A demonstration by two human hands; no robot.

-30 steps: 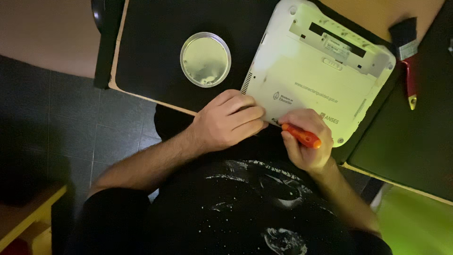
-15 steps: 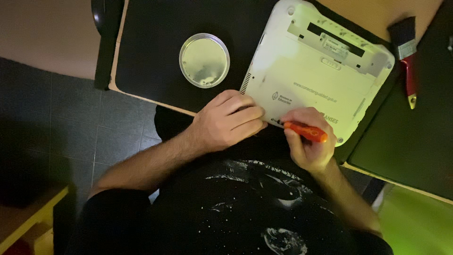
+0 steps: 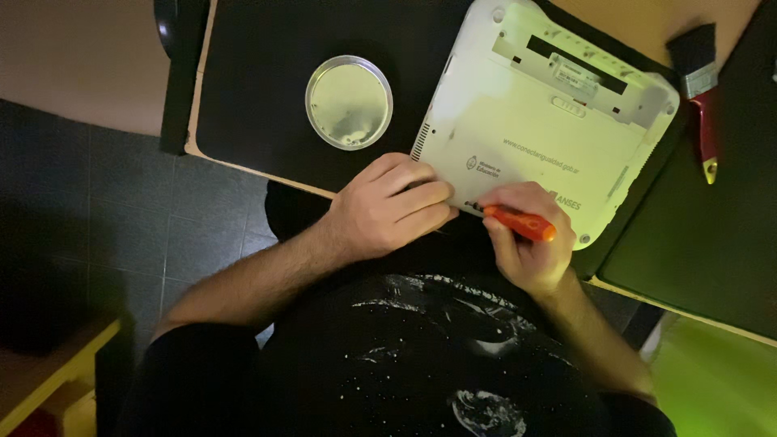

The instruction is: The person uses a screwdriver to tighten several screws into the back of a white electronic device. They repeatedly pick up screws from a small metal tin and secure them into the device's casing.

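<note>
White plastic laptop (image 3: 550,137), small, lying underside up on a black mat (image 3: 267,97) on the bench (image 3: 623,20); tilted, its near edge at the bench's front edge, close to the person's torso.

Orange-handled screwdriver (image 3: 520,223): held in the right hand (image 3: 526,243), grip closed around the handle, fingers wrapped over it. The dark tip end lies at the laptop's near edge, just beside the left fingertips. Compared with a second ago, the handle now lies flatter and points more to the right; half a second ago it was already close to this angle, so the change since then is slight.

Left hand (image 3: 388,212): resting on the near left corner of the laptop, fingers curled and pressed flat against the casing, grip closed loosely with nothing seen inside it. Position matches both earlier views; no visible shift.

Round shallow metal dish (image 3: 349,102): on the black mat, left of the laptop and apart from it. Contents too dim to tell. Unmoved.

Paintbrush (image 3: 701,89) with black bristles, metal ferrule and red handle: on the bench to the right of the laptop, near its far right corner, not touching either hand. Unmoved.

Second dark mat (image 3: 704,243): at right, under the brush's handle end.

Laptop itself: same placement as in the earlier views.
</note>
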